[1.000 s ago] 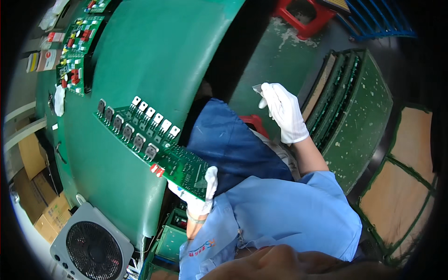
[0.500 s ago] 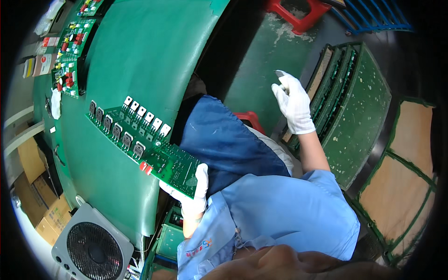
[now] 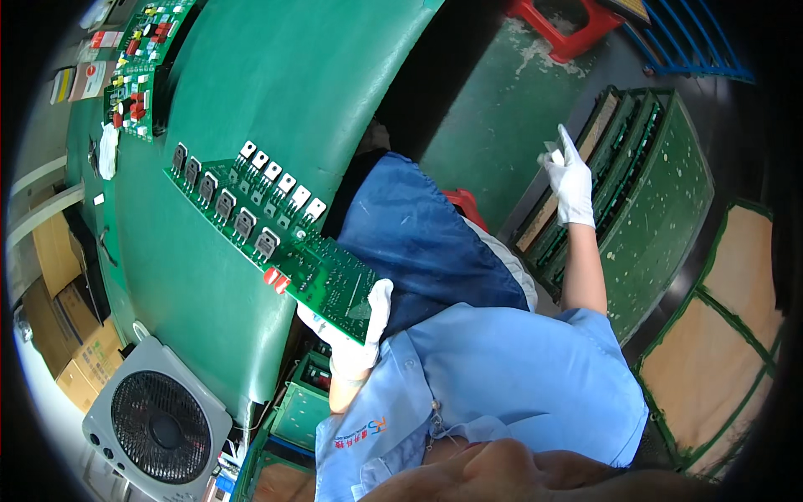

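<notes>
My left hand (image 3: 355,347), in a white glove, grips the lower end of a green circuit board (image 3: 322,276). The board is tilted above the green table mat, with a row of black transistors (image 3: 226,205) along one side and a row of silver-backed ones (image 3: 286,184) along the other. A red part (image 3: 276,279) sits on its edge. My right hand (image 3: 572,184), also gloved, is raised on the right in front of a green crate. Its index finger is stretched out and its thumb stands apart; a pale patch by the fingertips is too small to make out.
The green table mat (image 3: 276,75) fills the left side. More populated boards (image 3: 134,100) stand at its far left edge. A grey fan (image 3: 159,422) is at the lower left. To the right stands a green crate (image 3: 661,184) with boards in slots; a red stool (image 3: 569,38) is beyond.
My right hand has moved right, toward the crate, and its fingers now point upward with the index finger stretched. The left hand still holds the board; the whole view has shifted slightly.
</notes>
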Motion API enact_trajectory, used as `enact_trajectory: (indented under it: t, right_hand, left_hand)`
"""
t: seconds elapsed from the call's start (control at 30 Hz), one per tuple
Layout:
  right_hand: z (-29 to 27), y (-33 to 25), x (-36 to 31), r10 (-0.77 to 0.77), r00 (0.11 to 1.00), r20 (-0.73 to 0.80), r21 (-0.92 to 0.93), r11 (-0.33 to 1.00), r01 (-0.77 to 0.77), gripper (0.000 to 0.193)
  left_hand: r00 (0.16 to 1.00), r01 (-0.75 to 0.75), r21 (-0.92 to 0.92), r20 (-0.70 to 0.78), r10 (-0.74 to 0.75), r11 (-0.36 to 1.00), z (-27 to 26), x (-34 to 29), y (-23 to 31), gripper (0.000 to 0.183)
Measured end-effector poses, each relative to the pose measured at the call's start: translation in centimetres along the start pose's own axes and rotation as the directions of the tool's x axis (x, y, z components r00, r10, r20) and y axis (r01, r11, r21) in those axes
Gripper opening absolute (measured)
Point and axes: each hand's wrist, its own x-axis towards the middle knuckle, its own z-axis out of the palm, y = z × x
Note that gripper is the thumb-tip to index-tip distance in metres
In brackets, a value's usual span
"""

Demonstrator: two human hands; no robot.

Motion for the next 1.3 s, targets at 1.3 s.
enact_trajectory:
  t: [1.3]
  right_hand:
    - [4.0,-23.7,-12.0,-0.896,0.35,-0.271,0.352,0.247,0.903,0.032]
  left_hand:
    - [0.863,0.238,-0.61,-0.223,-0.453,0.755,-1.7,0.5,-0.9,0.039]
